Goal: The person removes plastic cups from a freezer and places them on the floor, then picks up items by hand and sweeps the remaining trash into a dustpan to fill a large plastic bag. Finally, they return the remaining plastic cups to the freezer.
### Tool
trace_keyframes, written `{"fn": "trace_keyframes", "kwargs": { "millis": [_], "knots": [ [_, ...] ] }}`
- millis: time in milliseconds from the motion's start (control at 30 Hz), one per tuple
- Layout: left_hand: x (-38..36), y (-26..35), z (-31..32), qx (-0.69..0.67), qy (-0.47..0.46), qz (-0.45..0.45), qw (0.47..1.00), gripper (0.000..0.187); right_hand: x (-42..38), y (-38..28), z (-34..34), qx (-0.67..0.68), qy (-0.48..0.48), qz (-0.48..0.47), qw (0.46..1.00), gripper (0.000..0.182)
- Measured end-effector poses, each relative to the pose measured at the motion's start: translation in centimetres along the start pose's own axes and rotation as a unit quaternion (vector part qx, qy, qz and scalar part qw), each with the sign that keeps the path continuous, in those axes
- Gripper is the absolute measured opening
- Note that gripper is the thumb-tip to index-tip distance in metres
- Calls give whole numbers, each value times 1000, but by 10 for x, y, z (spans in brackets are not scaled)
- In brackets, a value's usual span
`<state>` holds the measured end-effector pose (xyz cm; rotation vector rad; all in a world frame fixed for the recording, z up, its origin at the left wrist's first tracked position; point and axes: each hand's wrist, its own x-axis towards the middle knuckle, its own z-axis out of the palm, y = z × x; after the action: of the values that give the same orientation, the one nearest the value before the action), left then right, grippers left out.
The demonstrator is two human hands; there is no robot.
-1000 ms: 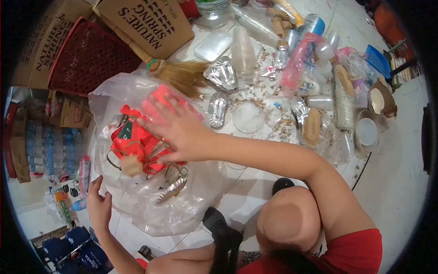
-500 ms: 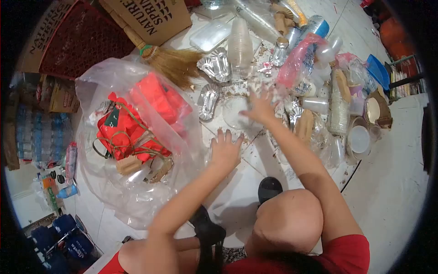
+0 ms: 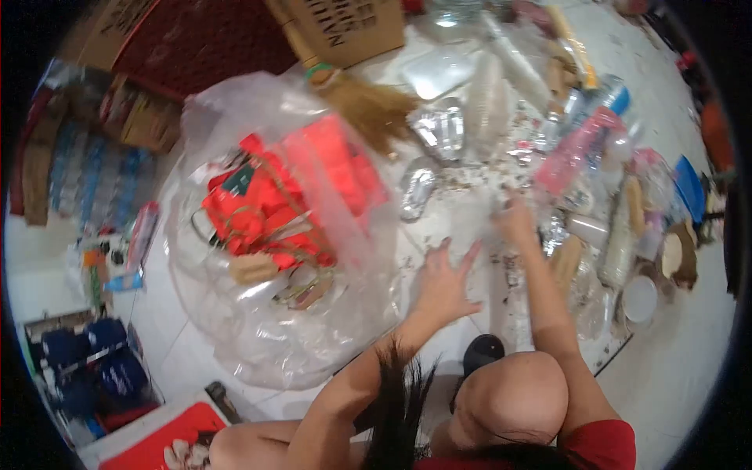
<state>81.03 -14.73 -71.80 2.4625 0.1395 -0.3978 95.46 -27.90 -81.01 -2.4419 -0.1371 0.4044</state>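
My left hand [image 3: 445, 288] is over the white floor with its fingers spread and nothing in it. To its right and a little farther forward is my right hand [image 3: 517, 223], blurred, its fingers bent near the floor litter; whether it holds anything is hidden. Silver foil trays [image 3: 419, 188] lie ahead of my left hand. Beside my right hand are a pink plastic bag [image 3: 576, 153] and a brown cardboard piece [image 3: 565, 262]. A large clear plastic bag [image 3: 258, 337] with red cloth items [image 3: 325, 160] lies left of my hands.
A straw broom [image 3: 364, 106] lies near a cardboard box [image 3: 345, 31] and a dark red basket [image 3: 207, 43]. Clear plastic cups [image 3: 489, 98] and containers [image 3: 640, 298] spread across the right. A blue dustpan [image 3: 689, 188] is at far right. Bottles [image 3: 98, 176] stand at left.
The view has shifted, so the items appear farther right. The clear round lid that lay between my hands is no longer distinct. My left hand's fingers are spread wider.
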Motion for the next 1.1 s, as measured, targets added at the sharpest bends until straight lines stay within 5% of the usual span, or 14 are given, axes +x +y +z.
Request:
{"fn": "trace_keyframes", "kwargs": {
  "millis": [67, 133, 200, 233, 267, 300, 400, 467, 600, 667, 767, 867, 933, 1100],
  "knots": [
    [-9, 21, -48, -142, 113, 43, 982, 99, 28, 2, -33, 63, 33, -75, 995, 46],
    [-21, 0, -83, -208, 253, 129, 936, 101, 19, -68, -71, 350, 94, 11, 932, 43],
    [-40, -28, -114, -329, 379, 53, 863, 96, -6, -154, -89, 498, 183, -144, 835, 43],
    [-49, -42, -129, -386, 443, 27, 809, 93, -14, -180, -84, 526, 167, -217, 805, 45],
    [-57, -56, -143, -259, 516, -41, 816, 90, -27, -200, -68, 648, 68, -216, 727, 52],
    [-62, -70, -155, -129, 574, -102, 802, 87, -39, -219, -54, 574, 27, -281, 768, 52],
    [-85, -99, -163, -186, 584, -146, 777, 79, -65, -263, -20, 280, -83, -516, 805, 47],
    [-85, -98, -153, -214, 563, -154, 783, 75, -79, -249, -10, 229, -46, -563, 793, 39],
    [-65, -70, -132, -336, 572, -58, 746, 54, -69, -198, -36, 208, -10, -484, 850, 40],
    [-50, -57, -126, -352, 550, 5, 757, 47, -54, -148, -55, 234, -17, -327, 916, 42],
    [-29, -32, -115, -345, 509, 39, 787, 33, -29, -44, -86, 188, 179, -180, 949, 35],
    [-14, -10, -105, -352, 483, 54, 800, 32, -57, 37, -129, 287, 280, -5, 916, 29],
    [-6, 0, -99, -371, 482, 40, 793, 20, -84, 88, -148, 300, 298, 4, 906, 30],
    [10, 17, -76, -438, 322, 9, 839, 22, -128, 154, -180, 162, 319, 213, 909, 45]
  ]
}}
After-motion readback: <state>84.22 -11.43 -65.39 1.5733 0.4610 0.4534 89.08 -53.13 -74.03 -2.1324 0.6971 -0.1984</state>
